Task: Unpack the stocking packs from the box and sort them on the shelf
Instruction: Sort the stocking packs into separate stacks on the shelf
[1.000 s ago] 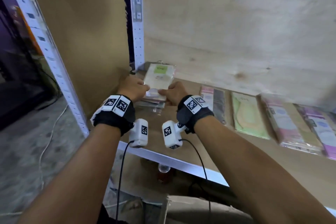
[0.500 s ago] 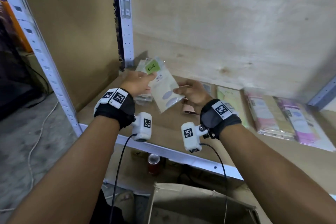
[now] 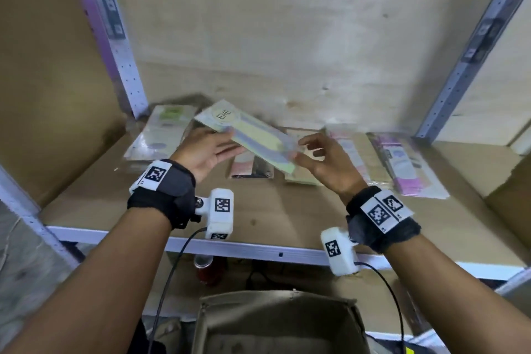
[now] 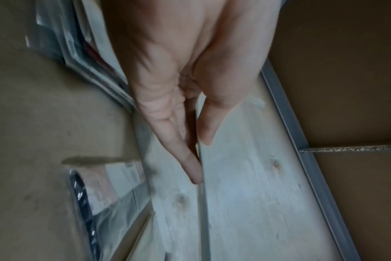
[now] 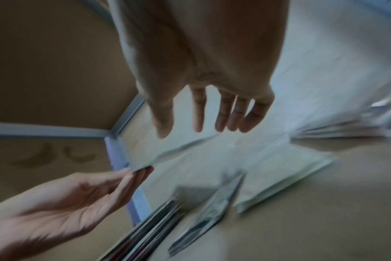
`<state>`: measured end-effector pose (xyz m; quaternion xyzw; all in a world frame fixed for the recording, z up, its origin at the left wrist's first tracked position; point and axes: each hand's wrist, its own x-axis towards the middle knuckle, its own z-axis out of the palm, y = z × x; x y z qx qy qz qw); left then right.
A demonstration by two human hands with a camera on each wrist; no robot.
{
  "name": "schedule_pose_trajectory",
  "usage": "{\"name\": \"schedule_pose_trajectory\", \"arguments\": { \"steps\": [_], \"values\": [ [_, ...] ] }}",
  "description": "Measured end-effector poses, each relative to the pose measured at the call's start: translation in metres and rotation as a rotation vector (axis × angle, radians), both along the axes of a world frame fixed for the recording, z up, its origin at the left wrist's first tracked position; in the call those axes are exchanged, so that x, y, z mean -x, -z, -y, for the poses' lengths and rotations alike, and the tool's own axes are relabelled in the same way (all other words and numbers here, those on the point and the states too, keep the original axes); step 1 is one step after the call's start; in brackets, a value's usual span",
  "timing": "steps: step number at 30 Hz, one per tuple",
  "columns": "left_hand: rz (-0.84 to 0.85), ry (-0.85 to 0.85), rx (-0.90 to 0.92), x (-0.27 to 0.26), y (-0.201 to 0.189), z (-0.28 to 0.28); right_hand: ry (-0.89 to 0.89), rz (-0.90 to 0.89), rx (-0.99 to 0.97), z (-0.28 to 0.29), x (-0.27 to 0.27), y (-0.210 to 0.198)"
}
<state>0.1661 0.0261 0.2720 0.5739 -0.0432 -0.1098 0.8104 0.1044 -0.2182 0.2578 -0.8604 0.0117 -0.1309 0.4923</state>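
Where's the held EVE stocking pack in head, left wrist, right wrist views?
Head: EVE stocking pack centre, above the shelf, between both hands.
Left wrist: seen edge-on, a thin line under the fingertips.
Right wrist: centre, blurred sheet.
Shared landmark: left hand.

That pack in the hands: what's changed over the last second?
The left hand lifted the pack off the left stack and swung it rightward above the shelf. The right hand now looks open, its grip released. The other packs stayed put.

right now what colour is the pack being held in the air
Pale yellow-green with a lilac-blue stripe, seen best in the head view: the pack.
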Motion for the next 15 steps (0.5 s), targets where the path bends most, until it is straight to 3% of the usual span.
{"name": "schedule_pose_trajectory", "arguments": {
  "steps": [2, 6, 10, 15],
  "values": [
    [-0.013, 0.064, 0.044, 0.004, 0.001, 0.011, 0.132, -0.077, -0.2, 0.022, 0.004, 0.005],
    [-0.052, 0.182, 0.063, 0.008, 0.005, 0.035, -0.01, -0.32, -0.742, 0.05, 0.012, 0.011],
    [-0.083, 0.24, 0.006, 0.008, 0.01, 0.053, -0.032, -0.296, -0.804, 0.069, 0.012, 0.015],
    [-0.065, 0.038, -0.102, -0.004, 0.013, 0.058, -0.007, -0.264, -0.752, 0.086, 0.015, 0.02]
  ]
}}
